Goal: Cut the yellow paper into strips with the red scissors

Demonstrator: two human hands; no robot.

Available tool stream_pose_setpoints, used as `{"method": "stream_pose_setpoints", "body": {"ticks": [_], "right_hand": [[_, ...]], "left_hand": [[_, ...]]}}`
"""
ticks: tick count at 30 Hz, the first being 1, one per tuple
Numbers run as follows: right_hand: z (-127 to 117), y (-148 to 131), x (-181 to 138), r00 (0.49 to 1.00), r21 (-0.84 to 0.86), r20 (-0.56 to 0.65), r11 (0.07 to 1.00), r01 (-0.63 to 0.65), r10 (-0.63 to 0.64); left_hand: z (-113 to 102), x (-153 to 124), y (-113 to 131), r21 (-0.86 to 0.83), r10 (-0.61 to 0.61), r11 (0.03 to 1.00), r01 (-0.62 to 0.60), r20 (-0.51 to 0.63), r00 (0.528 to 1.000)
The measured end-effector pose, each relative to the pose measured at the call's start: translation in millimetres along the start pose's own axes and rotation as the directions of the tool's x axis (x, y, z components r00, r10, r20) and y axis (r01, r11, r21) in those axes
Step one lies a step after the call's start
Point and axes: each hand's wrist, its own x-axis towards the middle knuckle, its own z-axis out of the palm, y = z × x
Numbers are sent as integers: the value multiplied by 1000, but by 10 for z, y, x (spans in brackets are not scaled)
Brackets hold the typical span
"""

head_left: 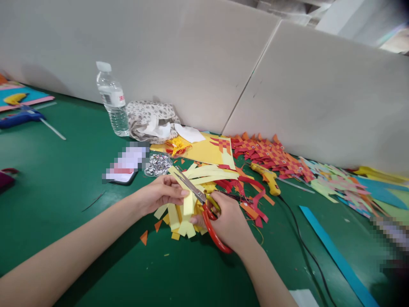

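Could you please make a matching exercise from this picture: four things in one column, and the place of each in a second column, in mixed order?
1. water bottle
2. scissors
3. yellow glue gun
4. pale yellow strip

A. gripped in the right hand
B. pinched by the left hand
C. upright near the grey wall
D. lying beside the red woven pieces

Pairs: 1-C, 2-A, 3-D, 4-B.
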Motion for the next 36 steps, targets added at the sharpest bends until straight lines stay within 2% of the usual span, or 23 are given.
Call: {"method": "stream_pose_setpoints", "body": {"ticks": [12,36], "right_hand": [[27,2,4,998,39,-53,999,21,-19],[49,-7,1,997,42,-67,998,40,-37]], "left_hand": [[24,-25,15,15,7,1000,-7,2,1000],[18,2,-59,-6,0,1000,1,57,998]]}}
